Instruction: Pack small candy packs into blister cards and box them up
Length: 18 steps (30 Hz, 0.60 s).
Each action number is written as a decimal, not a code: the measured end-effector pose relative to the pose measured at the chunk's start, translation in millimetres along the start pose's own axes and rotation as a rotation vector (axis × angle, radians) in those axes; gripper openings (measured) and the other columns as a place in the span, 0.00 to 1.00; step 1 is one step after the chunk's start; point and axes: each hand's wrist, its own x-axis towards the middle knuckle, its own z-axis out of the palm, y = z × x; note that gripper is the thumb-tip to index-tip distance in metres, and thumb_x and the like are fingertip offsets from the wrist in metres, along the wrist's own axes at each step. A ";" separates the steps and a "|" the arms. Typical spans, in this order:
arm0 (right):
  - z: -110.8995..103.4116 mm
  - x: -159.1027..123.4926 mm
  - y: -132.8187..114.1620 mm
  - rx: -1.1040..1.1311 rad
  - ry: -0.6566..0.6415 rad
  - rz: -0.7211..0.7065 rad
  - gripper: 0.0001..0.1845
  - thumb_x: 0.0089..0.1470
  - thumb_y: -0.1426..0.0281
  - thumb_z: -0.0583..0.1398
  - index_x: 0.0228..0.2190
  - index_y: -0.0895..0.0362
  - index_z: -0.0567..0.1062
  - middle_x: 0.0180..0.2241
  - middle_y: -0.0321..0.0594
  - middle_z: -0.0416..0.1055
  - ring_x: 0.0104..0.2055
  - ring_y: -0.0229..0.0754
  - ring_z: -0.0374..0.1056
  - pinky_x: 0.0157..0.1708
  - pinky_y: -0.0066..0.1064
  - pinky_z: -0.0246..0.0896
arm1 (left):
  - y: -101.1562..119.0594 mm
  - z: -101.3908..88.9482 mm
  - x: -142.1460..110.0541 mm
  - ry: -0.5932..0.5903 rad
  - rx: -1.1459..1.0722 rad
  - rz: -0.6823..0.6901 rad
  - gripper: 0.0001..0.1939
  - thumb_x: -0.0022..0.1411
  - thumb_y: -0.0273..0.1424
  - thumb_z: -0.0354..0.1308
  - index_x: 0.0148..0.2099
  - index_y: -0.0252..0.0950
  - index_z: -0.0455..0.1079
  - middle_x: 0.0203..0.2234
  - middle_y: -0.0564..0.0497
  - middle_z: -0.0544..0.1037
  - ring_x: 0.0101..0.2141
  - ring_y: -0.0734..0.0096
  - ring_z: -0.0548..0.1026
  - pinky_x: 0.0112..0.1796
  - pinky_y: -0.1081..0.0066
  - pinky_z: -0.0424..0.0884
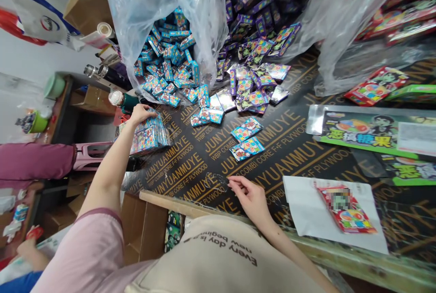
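At the left of the board, my left hand (141, 113) has its fingers curled onto the upper edge of a clear plastic bag of small blue packets (146, 135). My right hand (248, 195) is over the near edge, thumb and fingertips pinched together. Thin, crinkled clear plastic (216, 179) lies at those fingertips; whether they hold it is hard to make out. Two blue cartoon packets (247, 139) lie side by side beyond my right hand. More small blue boxes (170, 70) spill from a large clear bag (126, 25) at the back.
Purple boxes (252, 84) are heaped beside the blue ones. To the right are flat green-edged packages (361, 131), and a red packet (350, 211) on a white sheet (299, 206). A wooden rail (177, 204) edges the printed black board (190, 166). Another person's hand (32, 252) shows at lower left.
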 end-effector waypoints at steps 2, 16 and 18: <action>0.2 0.1 1.7 0.005 -0.001 -0.001 0.14 0.54 0.59 0.56 0.32 0.55 0.77 0.27 0.41 0.78 0.28 0.44 0.75 0.27 0.29 0.67 | 0.8 2.1 0.0 0.046 0.068 0.012 0.26 0.36 0.39 0.68 0.38 0.29 0.78 0.17 0.51 0.74 0.18 0.69 0.70 0.23 0.71 0.67; -0.8 1.0 2.4 0.005 -0.003 0.029 0.14 0.53 0.59 0.57 0.33 0.55 0.77 0.27 0.41 0.78 0.28 0.43 0.74 0.27 0.29 0.68 | -0.3 -38.2 -103.3 -0.171 0.388 0.527 0.58 0.37 0.51 0.68 0.67 0.44 0.48 0.61 0.44 0.59 0.60 0.49 0.58 0.59 0.55 0.53; -0.7 1.1 1.9 0.000 -0.004 0.030 0.14 0.53 0.59 0.57 0.33 0.55 0.77 0.27 0.41 0.78 0.27 0.43 0.74 0.27 0.29 0.68 | -10.5 -30.4 -122.2 -0.131 0.505 0.518 0.57 0.37 0.49 0.69 0.67 0.44 0.48 0.58 0.43 0.62 0.57 0.48 0.61 0.57 0.53 0.55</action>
